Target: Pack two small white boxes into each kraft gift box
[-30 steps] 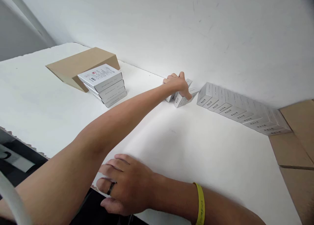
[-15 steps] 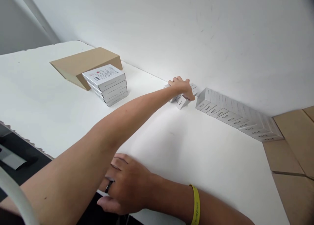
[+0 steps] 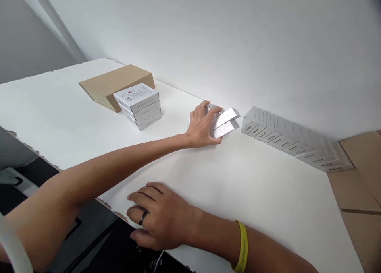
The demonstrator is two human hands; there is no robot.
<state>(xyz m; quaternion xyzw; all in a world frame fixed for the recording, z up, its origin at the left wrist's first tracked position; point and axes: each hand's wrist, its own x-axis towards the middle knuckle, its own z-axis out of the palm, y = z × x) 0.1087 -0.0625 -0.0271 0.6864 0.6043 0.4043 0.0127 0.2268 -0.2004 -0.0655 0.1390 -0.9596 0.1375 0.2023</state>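
Note:
My left hand (image 3: 201, 126) reaches across the white table with its thumb and fingers around small white cardboard boxes (image 3: 225, 121). At least two are in the grip, lying tilted one over the other; the fingers and palm cover their near ends. To the right of them stands a long row of matching white boxes (image 3: 293, 140) against the wall, a small gap apart. My right hand (image 3: 163, 215), with a black ring, rests at the table's near edge. Its fingers are loosely bent and apart, and it holds nothing.
A short stack of white boxes (image 3: 138, 106) stands at the left, in front of a brown cardboard box (image 3: 116, 84). Open cardboard flaps (image 3: 358, 189) border the right side. The wall (image 3: 208, 42) rises behind the table (image 3: 247, 181). A cable hangs below the near edge.
My left hand has turned and drawn slightly back to the left, tipping the boxes so their long sides show. The view has shifted a little. My right hand stays at the edge.

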